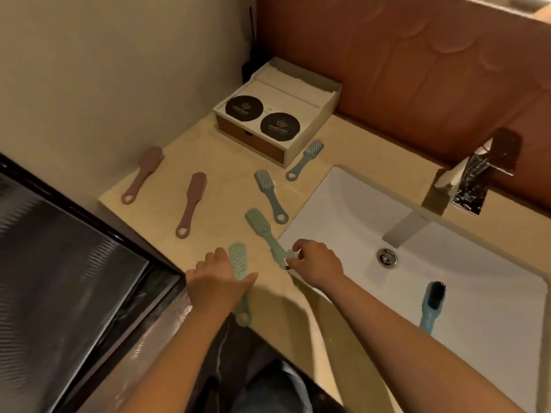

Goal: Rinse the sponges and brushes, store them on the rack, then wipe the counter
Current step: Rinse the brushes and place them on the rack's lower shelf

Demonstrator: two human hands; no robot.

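Seven brushes are counted; six are spread over the beige bench point(226, 162) left of the white sink point(343, 210), and the seventh, a blue brush with dark bristles point(433, 302), is laid inside the basin near its front wall. The left hand point(217, 281) is laid over a mint brush point(237, 260) near the bench's front edge; the brush is gripped between thumb and curled fingers, its head showing beyond the knuckles and its looped handle end below the wrist. The right hand point(316, 263) is curled at the sink's near corner; the handle end of a green brush point(259, 225) is pinched in its fingertips, the bristled head pointing away from the person. A grey-blue brush point(269, 195) is laid just behind the green one; another grey-blue brush point(305, 159) is set beside a white box point(298, 96); a pink brush point(192, 204) and a second pink brush point(143, 174) are laid further left, the latter nearest the wall. A chrome tap point(465, 180) is mounted behind the sink.
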